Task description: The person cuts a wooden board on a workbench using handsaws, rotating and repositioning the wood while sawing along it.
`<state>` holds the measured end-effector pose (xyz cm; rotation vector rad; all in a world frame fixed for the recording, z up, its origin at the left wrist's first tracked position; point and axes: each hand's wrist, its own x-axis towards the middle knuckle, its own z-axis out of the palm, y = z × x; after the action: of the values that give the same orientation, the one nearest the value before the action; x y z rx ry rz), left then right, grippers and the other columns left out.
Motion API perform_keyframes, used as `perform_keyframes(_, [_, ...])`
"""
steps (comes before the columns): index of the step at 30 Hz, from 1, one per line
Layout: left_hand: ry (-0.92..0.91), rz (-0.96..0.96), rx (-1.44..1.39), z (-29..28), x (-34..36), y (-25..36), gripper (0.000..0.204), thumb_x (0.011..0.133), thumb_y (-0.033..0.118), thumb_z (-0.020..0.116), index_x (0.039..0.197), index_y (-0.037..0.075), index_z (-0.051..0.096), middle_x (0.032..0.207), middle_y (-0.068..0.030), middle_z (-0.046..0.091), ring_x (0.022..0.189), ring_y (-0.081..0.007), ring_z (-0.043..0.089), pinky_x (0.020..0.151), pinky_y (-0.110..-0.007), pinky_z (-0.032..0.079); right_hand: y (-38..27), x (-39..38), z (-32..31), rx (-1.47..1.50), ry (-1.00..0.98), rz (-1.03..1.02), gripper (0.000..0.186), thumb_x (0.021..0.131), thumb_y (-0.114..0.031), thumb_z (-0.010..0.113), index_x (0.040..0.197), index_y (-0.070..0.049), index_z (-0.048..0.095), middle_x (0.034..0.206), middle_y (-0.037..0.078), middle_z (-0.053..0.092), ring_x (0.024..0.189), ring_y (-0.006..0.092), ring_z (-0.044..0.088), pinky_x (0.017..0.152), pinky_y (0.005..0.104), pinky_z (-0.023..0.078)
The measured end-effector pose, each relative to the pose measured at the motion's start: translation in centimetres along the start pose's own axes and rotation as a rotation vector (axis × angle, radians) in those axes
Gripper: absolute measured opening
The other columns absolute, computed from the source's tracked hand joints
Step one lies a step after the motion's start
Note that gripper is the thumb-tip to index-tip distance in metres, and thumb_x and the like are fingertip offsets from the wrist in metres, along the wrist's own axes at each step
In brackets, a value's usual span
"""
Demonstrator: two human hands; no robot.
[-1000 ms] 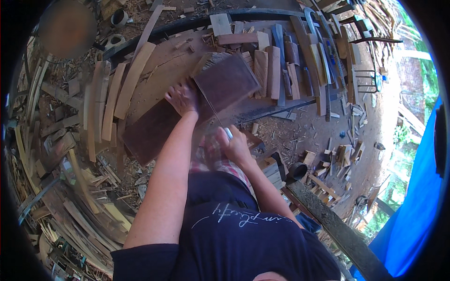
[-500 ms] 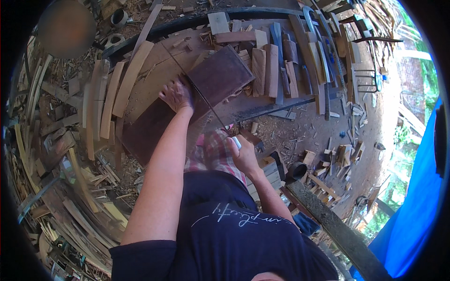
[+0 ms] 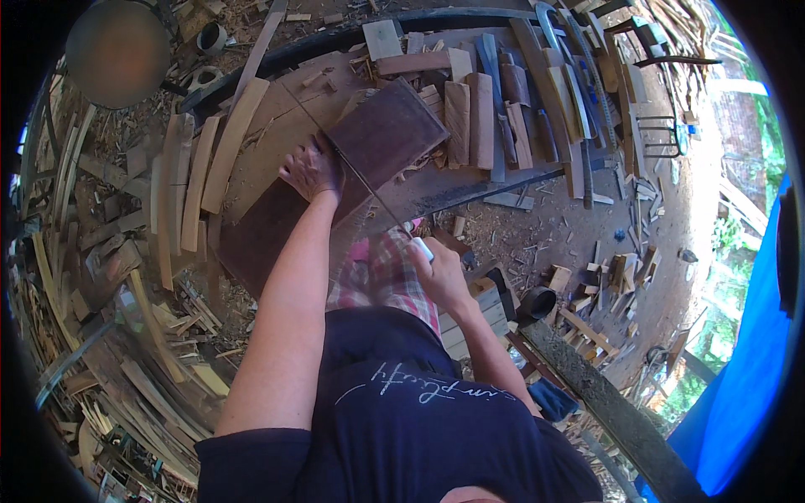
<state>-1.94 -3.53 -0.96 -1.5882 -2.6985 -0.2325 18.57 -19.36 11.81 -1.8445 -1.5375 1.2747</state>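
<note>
A broad dark-brown wooden board (image 3: 394,126) lies slantwise over the low work surface in front of me. My left hand (image 3: 314,171) rests on it with fingers spread, pressing just left of a handsaw (image 3: 374,194). The saw's long thin blade crosses the board from far left to near right. My right hand (image 3: 438,272) is closed round its white handle (image 3: 423,249), close to my plaid-covered lap. How deep the blade sits in the wood I cannot make out.
Several cut wooden pieces (image 3: 480,121) lie right of the board, with a curved blue tool (image 3: 549,29) beyond. Long planks (image 3: 235,147) stand at the left. Offcuts and shavings litter the ground. A rough beam (image 3: 604,411) is near my right arm, a blue tarp (image 3: 746,402) farther right.
My right hand has drawn the saw slightly back toward the near right. The left hand keeps its place on the board. The whole view has shifted a little.
</note>
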Motion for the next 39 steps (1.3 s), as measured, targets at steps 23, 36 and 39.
perform_keyframes(23, [-0.023,0.008,-0.010,0.3,-1.0,-0.2,0.023,0.099,0.027,0.040,0.098,0.017,0.061,0.102,-0.0044,0.068,0.101,-0.0232,0.058,0.094,-0.043,0.032,2.2,-2.5,0.1,0.021,-0.028,0.133,0.039,0.095,-0.036,0.053,0.087,0.001,0.059,0.075,0.023,0.060,0.072,0.0401,0.062,0.065,0.0449,0.047])
perform_keyframes(36, [-0.152,0.025,-0.036,-0.7,-1.6,0.1,0.025,0.096,0.024,0.043,0.111,0.016,0.060,0.109,-0.0044,0.067,0.110,-0.0232,0.055,0.098,-0.045,0.031,-2.3,0.2,0.4,-0.061,-0.088,0.201,0.029,0.095,-0.028,0.052,0.095,-0.001,0.062,0.079,0.022,0.062,0.076,0.0394,0.064,0.066,0.0445,0.049])
perform_keyframes(39, [-0.105,0.045,-0.043,-0.9,-1.4,0.2,0.023,0.096,0.024,0.043,0.108,0.016,0.060,0.105,-0.0043,0.067,0.105,-0.0234,0.057,0.096,-0.045,0.032,-3.5,4.5,2.2,-0.066,-0.066,-0.032,0.027,0.095,-0.027,0.054,0.098,0.000,0.058,0.081,0.021,0.059,0.073,0.0394,0.061,0.062,0.0466,0.047])
